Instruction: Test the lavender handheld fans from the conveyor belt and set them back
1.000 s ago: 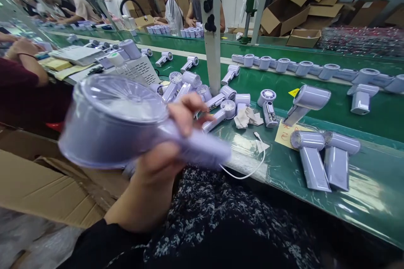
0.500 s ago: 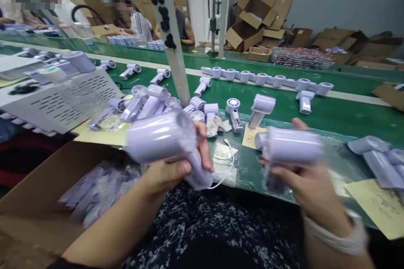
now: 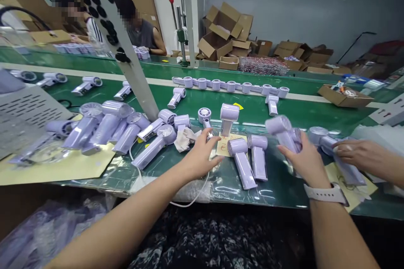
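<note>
left hand (image 3: 202, 155) has dropped its fan, lying released; right hand (image 3: 304, 162) grasping lilac fan (image 3: 282, 132), which could knock neighbouring fans (image 3: 248, 159).

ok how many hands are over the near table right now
3: the person's left hand by the white cable, the right hand holding a purple fan, a co-worker's hand at far right.
</note>
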Available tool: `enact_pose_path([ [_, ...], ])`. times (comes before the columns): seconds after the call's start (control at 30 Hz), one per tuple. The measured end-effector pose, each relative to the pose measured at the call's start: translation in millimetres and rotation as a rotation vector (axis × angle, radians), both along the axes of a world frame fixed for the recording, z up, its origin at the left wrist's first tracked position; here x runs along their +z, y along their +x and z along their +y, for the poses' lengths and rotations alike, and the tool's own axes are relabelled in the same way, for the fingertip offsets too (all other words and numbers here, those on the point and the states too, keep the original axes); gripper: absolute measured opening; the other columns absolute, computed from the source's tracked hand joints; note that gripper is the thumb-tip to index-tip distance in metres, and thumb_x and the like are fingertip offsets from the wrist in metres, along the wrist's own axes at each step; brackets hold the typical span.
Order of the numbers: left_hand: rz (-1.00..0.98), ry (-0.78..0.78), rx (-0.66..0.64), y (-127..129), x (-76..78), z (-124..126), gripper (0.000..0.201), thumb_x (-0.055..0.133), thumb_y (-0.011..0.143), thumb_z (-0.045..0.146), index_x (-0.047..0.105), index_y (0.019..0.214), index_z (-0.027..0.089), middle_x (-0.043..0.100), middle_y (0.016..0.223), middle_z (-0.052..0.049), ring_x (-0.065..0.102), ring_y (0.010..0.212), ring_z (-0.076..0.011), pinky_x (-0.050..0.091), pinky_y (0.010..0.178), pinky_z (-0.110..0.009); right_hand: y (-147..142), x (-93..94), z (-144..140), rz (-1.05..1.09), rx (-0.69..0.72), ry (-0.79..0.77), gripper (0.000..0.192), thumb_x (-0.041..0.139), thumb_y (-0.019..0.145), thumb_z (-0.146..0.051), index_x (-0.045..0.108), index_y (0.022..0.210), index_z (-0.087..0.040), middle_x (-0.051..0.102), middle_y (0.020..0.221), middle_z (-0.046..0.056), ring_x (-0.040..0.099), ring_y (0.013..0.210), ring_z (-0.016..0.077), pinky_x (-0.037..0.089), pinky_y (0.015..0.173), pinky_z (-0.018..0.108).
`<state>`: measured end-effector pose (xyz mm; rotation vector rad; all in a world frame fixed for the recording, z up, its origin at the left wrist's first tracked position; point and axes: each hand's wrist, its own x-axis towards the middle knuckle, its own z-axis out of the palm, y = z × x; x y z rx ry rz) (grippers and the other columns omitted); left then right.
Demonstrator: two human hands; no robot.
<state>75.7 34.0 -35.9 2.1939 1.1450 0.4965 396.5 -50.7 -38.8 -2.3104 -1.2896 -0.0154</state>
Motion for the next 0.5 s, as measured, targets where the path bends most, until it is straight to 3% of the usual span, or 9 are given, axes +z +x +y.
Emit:
enact_pose_path([
  [0.1,0.006,0.054,0.108,7,-3.9,28,0.048,0.069,0.086,0.026,0.063,0.134,0.020,0.025,0.167,-0.018,0.032,0.154,-0.0430,0.029,0.126,-0.061,43,-13.8,0,-0.105,-0.104,-0.039,0.082,0.070,0.084,-0.054,0.055,0.149,-0.007,0.066,0.117,0.030,0.063,0.111,0.0532,0.050,0.087,0.066],
  [0.2,-0.153,0.005,0.201,14,-13.9,47,0.030,0.077,0.076,0.020,0.071,0.105,0.017,0.034,0.162,-0.018,0.036,0.151,-0.0459,0.025,0.127,-0.062,47,-19.6,9,-0.242,-0.191,0.045,0.066,0.062,0.091,-0.036,0.054,0.145,0.001,0.048,0.141,0.041,0.040,0.136,0.0619,0.034,0.101,0.077],
  [0.27,-0.246,-0.013,0.271,16,-20.3,56,0.016,0.077,0.073,0.018,0.065,0.084,0.016,0.039,0.158,-0.018,0.039,0.149,-0.0454,0.025,0.127,-0.061,38,-21.7,33,-0.303,-0.153,0.088,0.058,0.059,0.094,-0.029,0.054,0.145,0.000,0.036,0.154,0.038,0.029,0.146,0.0563,0.029,0.111,0.073],
  [0.33,-0.326,-0.032,0.366,13,-22.7,64,0.019,0.074,0.076,0.020,0.054,0.076,0.018,0.046,0.150,-0.019,0.049,0.141,-0.0426,0.032,0.123,-0.062,30,-25.9,72,-0.312,-0.033,0.076,0.049,0.064,0.095,-0.029,0.060,0.141,-0.011,0.042,0.155,0.028,0.038,0.146,0.0439,0.035,0.116,0.059],
  [0.4,-0.429,-0.087,0.471,7,-18.3,69,0.017,0.068,0.082,0.023,0.051,0.083,0.020,0.055,0.135,-0.018,0.065,0.122,-0.0366,0.048,0.110,-0.062,27,-33.2,117,-0.283,0.037,0.040,0.040,0.068,0.096,-0.031,0.065,0.134,-0.018,0.052,0.150,0.018,0.050,0.138,0.0344,0.042,0.113,0.051],
  [0.5,-0.637,-0.225,0.557,-9,0.8,63,0.018,0.057,0.091,0.027,0.052,0.108,0.020,0.065,0.114,-0.013,0.074,0.094,-0.0254,0.063,0.087,-0.048,34,-46.2,176,-0.195,-0.048,-0.010,0.038,0.067,0.100,-0.036,0.063,0.133,-0.020,0.058,0.144,0.012,0.061,0.125,0.0293,0.052,0.104,0.053],
])
